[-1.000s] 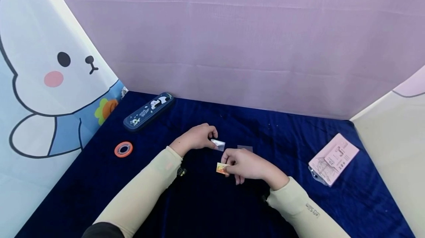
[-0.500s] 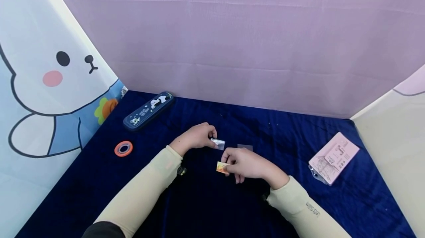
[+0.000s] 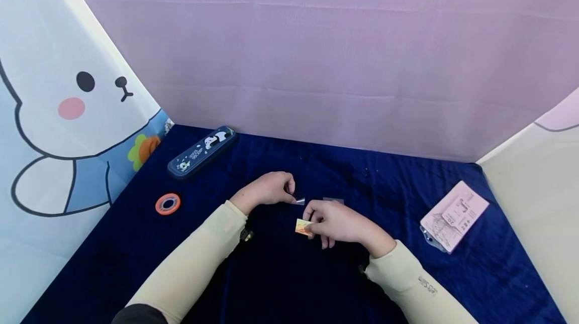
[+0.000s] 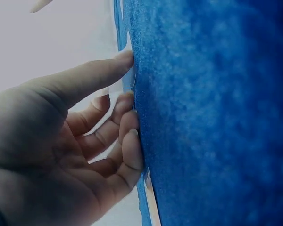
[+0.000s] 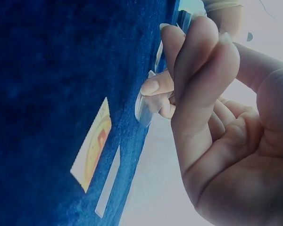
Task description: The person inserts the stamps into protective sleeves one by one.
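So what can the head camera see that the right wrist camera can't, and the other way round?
Only the head view shows the orange ring and the pink pack. Only the right wrist view shows the right hand from its palm side. Both show the left hand holding a clear piece, the blue cloth and a yellow piece.

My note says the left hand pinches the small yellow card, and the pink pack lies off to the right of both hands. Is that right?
Wrong hand: the head view shows the right hand pinching the small yellow card, while the left hand holds a clear plastic piece. The pink pack does lie off to the right.
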`<state>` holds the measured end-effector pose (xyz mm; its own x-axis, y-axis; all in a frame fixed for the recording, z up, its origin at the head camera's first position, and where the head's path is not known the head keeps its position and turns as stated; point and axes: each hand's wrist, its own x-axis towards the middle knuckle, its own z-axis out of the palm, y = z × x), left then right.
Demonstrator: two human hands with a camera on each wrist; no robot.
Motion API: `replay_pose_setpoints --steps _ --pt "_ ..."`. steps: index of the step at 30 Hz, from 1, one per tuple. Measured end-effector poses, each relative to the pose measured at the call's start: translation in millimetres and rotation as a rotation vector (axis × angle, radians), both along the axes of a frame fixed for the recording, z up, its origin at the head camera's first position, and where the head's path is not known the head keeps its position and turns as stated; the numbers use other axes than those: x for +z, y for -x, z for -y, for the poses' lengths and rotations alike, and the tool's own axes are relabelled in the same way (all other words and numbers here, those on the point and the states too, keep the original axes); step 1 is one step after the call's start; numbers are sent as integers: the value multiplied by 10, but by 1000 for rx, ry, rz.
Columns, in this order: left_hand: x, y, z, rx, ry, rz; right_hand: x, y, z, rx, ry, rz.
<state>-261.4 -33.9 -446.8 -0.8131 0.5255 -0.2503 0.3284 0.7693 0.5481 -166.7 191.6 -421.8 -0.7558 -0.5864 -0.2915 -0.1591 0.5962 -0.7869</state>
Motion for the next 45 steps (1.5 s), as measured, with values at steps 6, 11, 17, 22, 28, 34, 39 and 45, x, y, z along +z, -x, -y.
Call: replay_pose_setpoints --steps 6,11,17,22,28,34,39,45 --pt "28 6 31 -8 -63 -18 22 13 -36 -6 15 -13" --pt "61 -1 58 3 -106 -14 9 12 -66 -34 19 -10" --pt "84 -35 73 17 -122 4 -25 4 -75 -32 34 6" --pt "97 -50 89 8 -155 -3 -29 6 -78 -30 37 1" --pt "97 -53 116 -8 -233 -24 -8 2 -83 -37 42 -3" --pt "130 -56 140 7 -275 -25 21 11 -97 -53 47 -2" --pt "128 -43 172 26 -284 -9 39 36 -113 -78 59 11" --pt "111 -40 209 40 -300 5 22 71 -118 -120 85 -14"
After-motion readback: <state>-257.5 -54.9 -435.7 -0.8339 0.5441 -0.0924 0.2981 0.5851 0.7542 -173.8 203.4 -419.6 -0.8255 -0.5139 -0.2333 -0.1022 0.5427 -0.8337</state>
